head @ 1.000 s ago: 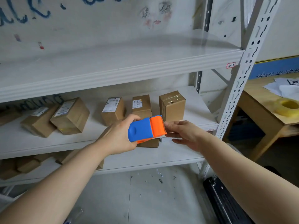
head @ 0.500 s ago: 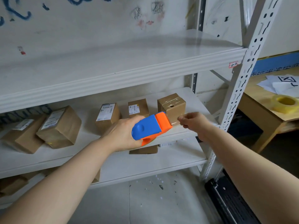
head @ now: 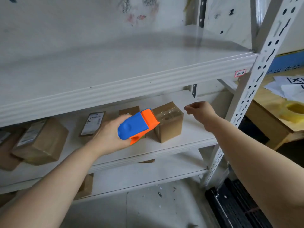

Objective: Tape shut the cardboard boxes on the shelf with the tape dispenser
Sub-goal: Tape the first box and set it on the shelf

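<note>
My left hand (head: pixel 108 135) grips a blue and orange tape dispenser (head: pixel 137 125), its orange nose touching the upper left edge of a small cardboard box (head: pixel 170 129) on the middle shelf (head: pixel 192 129). A strip of clear tape (head: pixel 167 111) runs from the nose across the box's top. To the right of the box, my right hand (head: pixel 201 111) is raised with its fingertips pinched together, apparently on the tape's free end.
More cardboard boxes lie on the same shelf: a labelled one (head: pixel 93 123) and a bigger one (head: pixel 41 142) to the left. The perforated shelf upright (head: pixel 246 96) stands at the right. Beyond it, a wooden table carries a yellow tape roll (head: pixel 294 111) and papers.
Both hands have moved up and in to the box on the middle shelf. My right hand has drawn away rightward from the dispenser, stretching tape over the box top.
</note>
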